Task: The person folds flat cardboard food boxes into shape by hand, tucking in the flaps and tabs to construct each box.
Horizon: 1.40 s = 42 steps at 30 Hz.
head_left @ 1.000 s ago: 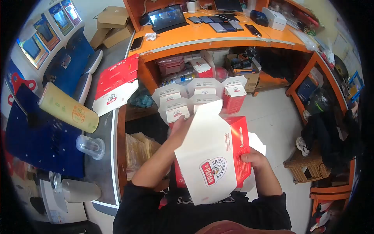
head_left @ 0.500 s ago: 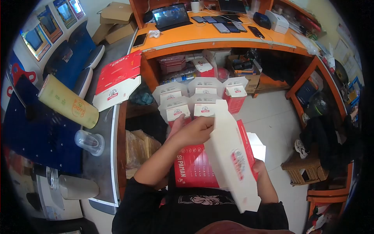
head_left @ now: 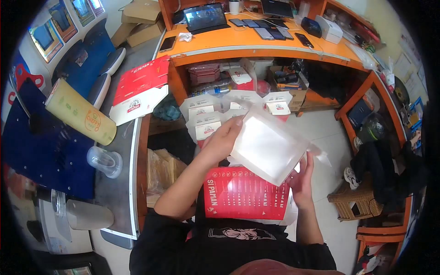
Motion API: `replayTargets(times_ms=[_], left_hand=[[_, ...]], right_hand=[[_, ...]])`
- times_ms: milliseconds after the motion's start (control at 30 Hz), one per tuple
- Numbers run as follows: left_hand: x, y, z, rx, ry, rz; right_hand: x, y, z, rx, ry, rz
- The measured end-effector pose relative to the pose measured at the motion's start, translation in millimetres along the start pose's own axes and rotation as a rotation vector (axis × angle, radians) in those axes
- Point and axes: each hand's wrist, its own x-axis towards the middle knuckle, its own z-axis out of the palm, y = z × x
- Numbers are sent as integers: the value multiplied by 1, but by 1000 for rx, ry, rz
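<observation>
While we had the carton (head_left: 265, 149) at centre frame, white inside showing, our left hand (head_left: 225, 136) was clenched on its upper-left edge. Our right hand (head_left: 302, 181) was at its lower-right side, grip released, fingers parted; contact unclear. Red printed sheets (head_left: 243, 195) lay flat, lower centre. Flap-topped boxes (head_left: 207, 130) stood clustered, upper centre, below the orange worktop (head_left: 206, 49).

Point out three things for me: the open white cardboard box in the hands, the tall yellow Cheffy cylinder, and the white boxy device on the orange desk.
White cardboard box (head_left: 268, 149), head view, inside base.
Yellow cylinder (head_left: 80, 111), head view, mid-side.
White boxy device (head_left: 332, 32), head view, front face.
</observation>
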Motion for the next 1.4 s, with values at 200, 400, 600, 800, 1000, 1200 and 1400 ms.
replayTargets(times_ms=[200, 400, 600, 800, 1000, 1200, 1400], left_hand=[[-11, -17, -9, 226, -15, -72], [-44, -1, -8, 254, -274, 81], [-46, -21, 34, -96, -119, 369], [-43, -45, 55, -278, -32, 438], [-46, -24, 73, -419, -33, 411], [-37, -28, 75, -422, 68, 539], [-25, -12, 63, -444, -12, 503]], right_hand=[[4, 10, 8, -294, 92, -122], [-5, 32, -22, 244, 100, 182], [-13, 41, -18, 348, 34, 236], [-20, 47, -7, 454, 14, 180], [-21, 37, -9, 374, 54, 254], [-29, 37, -7, 98, 172, 110], [-42, 2, -45, -279, 191, 258]])
